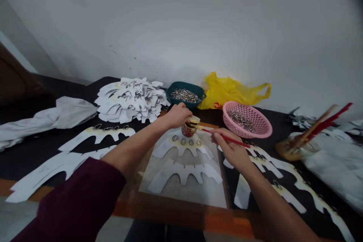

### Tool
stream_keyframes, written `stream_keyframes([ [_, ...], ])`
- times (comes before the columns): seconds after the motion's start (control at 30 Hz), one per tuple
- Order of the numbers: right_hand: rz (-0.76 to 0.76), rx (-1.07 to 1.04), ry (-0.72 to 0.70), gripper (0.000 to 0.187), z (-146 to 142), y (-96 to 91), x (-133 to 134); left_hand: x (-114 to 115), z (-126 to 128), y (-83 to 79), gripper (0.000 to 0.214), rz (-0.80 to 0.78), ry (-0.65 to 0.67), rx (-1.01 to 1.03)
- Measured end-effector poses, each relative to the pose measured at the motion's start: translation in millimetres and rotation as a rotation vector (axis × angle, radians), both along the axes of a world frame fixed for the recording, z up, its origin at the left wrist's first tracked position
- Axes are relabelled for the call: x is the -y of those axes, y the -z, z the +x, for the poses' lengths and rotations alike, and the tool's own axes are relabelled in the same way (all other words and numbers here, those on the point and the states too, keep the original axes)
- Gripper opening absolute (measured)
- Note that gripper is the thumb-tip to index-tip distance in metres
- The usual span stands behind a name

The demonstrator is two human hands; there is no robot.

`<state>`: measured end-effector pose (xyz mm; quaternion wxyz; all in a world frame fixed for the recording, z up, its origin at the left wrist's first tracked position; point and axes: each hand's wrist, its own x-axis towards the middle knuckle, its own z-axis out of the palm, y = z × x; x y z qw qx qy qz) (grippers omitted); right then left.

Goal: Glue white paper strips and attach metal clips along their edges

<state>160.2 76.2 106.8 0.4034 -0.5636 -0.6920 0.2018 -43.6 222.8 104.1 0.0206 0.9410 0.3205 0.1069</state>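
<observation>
Glass jar [188, 129] stands between the hands at the far edge of a pale board [184, 196], with a white wall [181, 26] rising beyond everything. Beneath it all runs a black-topped table [34, 166] with an orange edge. Left of the hands lie a crumpled white cloth [65, 113] and a heap of cut paper shapes [130, 100]. Just beyond them sit a teal basket [185, 86] of metal rings and a yellow plastic bag [227, 92], and to their right, a pink basket [246, 119] of more rings. Arched paper cut-outs [181, 174] lie on the board, with a row of small metal rings [183, 141] along the nearer edge of the jar. The left hand [177, 116] is closed around the jar's top, and that firm hold looks right for keeping it steady. The right hand [231, 147] pinches a red-handled brush [227, 138], its tip at the jar's mouth; a short, light grip like this favours control.
</observation>
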Motion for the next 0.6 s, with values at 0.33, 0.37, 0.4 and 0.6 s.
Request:
stream_keyframes([
  [0.33, -0.184, -0.231, 0.116, 0.030, -20.7, -6.7, -52.9, 3.2, 0.4, -3.7, 0.025, -0.068, -0.061, -0.015],
  [0.37, -0.186, -0.314, 0.131, 0.030, -18.6, -6.3, -48.5, 3.2, 0.3, -3.5, 0.025, -0.070, -0.065, -0.015],
  [0.4, -0.178, -0.381, 0.142, 0.031, -16.2, -6.0, -42.8, 3.2, 0.2, -3.1, 0.024, -0.071, -0.069, -0.014],
  [0.6, -0.053, -0.596, 0.230, 0.036, -5.2, -10.5, -12.7, 4.9, 0.4, -1.2, 0.021, -0.087, -0.090, -0.026],
])
